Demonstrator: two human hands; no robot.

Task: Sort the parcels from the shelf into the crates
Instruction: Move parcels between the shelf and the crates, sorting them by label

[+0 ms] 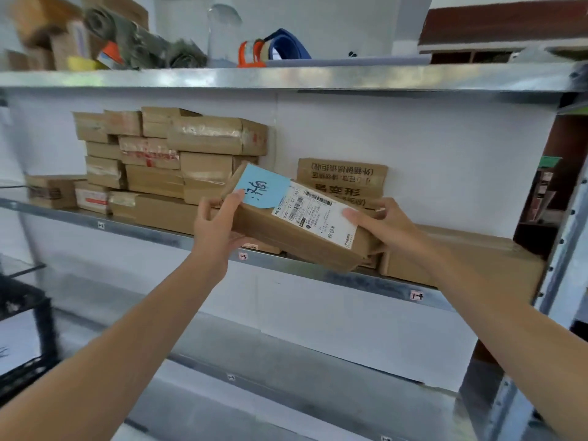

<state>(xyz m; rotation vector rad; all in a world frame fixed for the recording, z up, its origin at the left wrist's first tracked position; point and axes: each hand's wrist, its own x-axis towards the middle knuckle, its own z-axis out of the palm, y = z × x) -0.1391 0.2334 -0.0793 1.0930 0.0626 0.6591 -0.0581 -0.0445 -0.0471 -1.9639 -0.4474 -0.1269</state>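
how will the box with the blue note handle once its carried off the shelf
The box probably stays stiff: its cardboard edges look square under both hands. The left hand and right hand grip only its ends, so it seems light. Flat faces won't roll; the taped surface may be slightly slick.

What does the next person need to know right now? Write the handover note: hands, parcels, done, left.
Left hand: grips the left end of a brown cardboard parcel with a blue handwritten note and white shipping label.
Right hand: grips its right end.
Parcel: tilted, held in front of the middle metal shelf.
Left: stacked brown cardboard parcels remain on that shelf. Black crate sits lower left.
Done: cannot tell from this view.
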